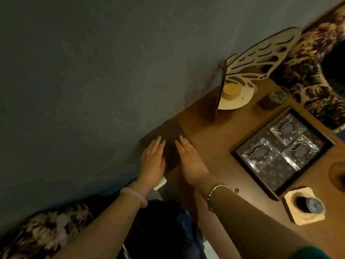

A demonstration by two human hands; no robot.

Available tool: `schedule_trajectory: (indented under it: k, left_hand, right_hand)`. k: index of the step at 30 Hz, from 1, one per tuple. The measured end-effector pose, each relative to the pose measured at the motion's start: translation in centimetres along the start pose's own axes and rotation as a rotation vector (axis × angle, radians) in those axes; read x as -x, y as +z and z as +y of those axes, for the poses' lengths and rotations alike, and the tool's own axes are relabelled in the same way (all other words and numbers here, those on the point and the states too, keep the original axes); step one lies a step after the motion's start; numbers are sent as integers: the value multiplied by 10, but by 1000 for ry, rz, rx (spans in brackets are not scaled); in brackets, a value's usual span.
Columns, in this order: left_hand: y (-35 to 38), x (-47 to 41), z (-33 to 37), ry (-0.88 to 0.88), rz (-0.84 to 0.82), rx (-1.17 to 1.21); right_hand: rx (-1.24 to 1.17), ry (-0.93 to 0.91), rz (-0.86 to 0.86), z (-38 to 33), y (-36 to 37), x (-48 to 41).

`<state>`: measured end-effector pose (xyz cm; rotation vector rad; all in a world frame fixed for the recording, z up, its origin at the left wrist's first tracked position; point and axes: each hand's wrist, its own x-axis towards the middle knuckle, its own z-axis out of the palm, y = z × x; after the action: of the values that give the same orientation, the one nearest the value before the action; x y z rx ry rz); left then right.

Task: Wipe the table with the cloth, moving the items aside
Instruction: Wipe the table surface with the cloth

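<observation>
A dark folded cloth [169, 141] lies at the left end of the brown wooden table [211, 146], close to the grey wall. My left hand [153, 159] lies flat on the cloth's left side with straight fingers. My right hand [188, 157] rests flat on its right side, fingers straight too. Both hands point toward the wall. A pale bangle sits on my left wrist and a thin metal one on my right.
A dark tray [283, 152] holding clear packets sits right of my hands. A wooden butterfly stand [261, 55] with a round base and a thin dark panel [221, 88] stands behind. A small jar [274, 98] and a wooden holder [306, 205] with a dark cup are nearby.
</observation>
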<state>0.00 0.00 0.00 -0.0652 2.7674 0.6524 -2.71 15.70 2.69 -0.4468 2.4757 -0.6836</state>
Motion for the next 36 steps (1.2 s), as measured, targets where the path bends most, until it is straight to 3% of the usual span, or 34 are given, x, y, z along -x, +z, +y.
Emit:
schedule_trajectory:
  k: [5,9,20,29,36]
  left_hand:
    - [29,-13,-27,-19,-80,-169]
    - [37,-26,-23,31,-31,-277]
    - [32,-114,56,127,-174,-255]
    - [30,-112,31,332,-216,-273]
    - [47,-30,7,107,-147,-215]
  right_hand:
    - [52,-31,-95,11,22,-43]
    - [149,-42,-68,28,26,-58]
    - [143,150,63,91,-35,-88]
    - [112,181,115,79,-12,-69]
    - [124,87,-29,47,34,-38]
